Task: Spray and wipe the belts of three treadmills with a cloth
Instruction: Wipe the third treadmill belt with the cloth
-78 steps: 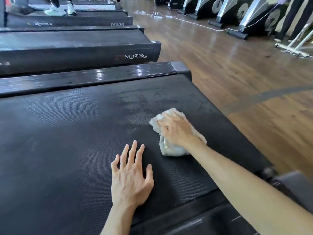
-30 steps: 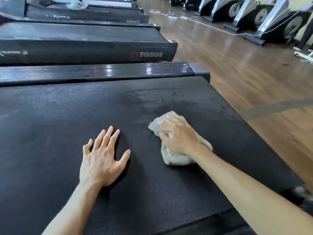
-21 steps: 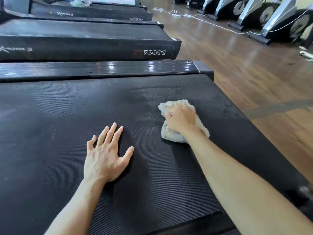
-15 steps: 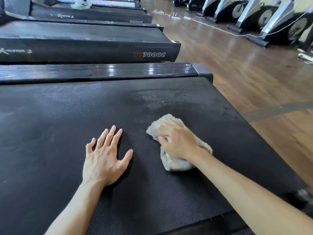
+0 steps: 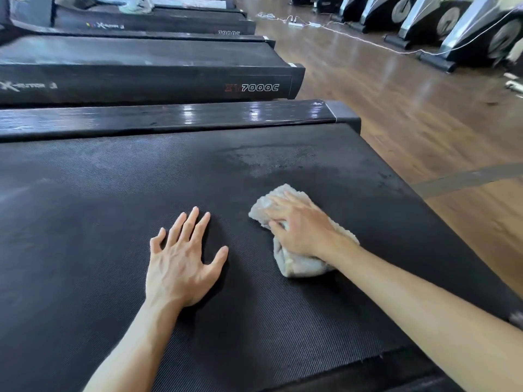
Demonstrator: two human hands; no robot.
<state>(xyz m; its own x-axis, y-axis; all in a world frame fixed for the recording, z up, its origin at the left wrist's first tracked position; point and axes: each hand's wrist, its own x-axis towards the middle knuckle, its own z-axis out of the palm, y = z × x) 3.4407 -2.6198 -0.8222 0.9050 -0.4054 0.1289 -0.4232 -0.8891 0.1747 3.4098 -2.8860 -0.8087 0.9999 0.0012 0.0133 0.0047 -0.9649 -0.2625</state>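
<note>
- Where the right hand (image 5: 301, 230) comes down at centre right of the frame, a crumpled whitish cloth (image 5: 294, 263) lies under it on the belt (image 5: 85, 236); the fingers curl over the cloth's top and the thumb tucks into its folds, so the hand grips it while pressing it down.
- Cloth shows beyond the fingertips toward the upper left and bulges out below the heel of the hand.
- Left hand (image 5: 181, 263), just left of the cloth and apart from it, lies flat on the belt with fingers spread and straight, holding nothing.
- Above the cloth, a dull, lighter patch (image 5: 268, 162) marks the belt's black ribbed surface.
- Along the belt's upper edge runs a glossy black side rail (image 5: 169, 117) with a grey end cap at the right.
- Beyond it, in the upper left, more treadmills (image 5: 141, 72) stand in a row; the nearest bears "7000C" on its side.
- At the very top left, a person's pale shoes (image 5: 135, 5) stand on a far treadmill.
- Brown wooden floor (image 5: 410, 108) fills the right of the frame, with a white cable (image 5: 353, 36) trailing across it.
- Grey-and-black exercise machines (image 5: 458, 26) line the upper right.
</note>
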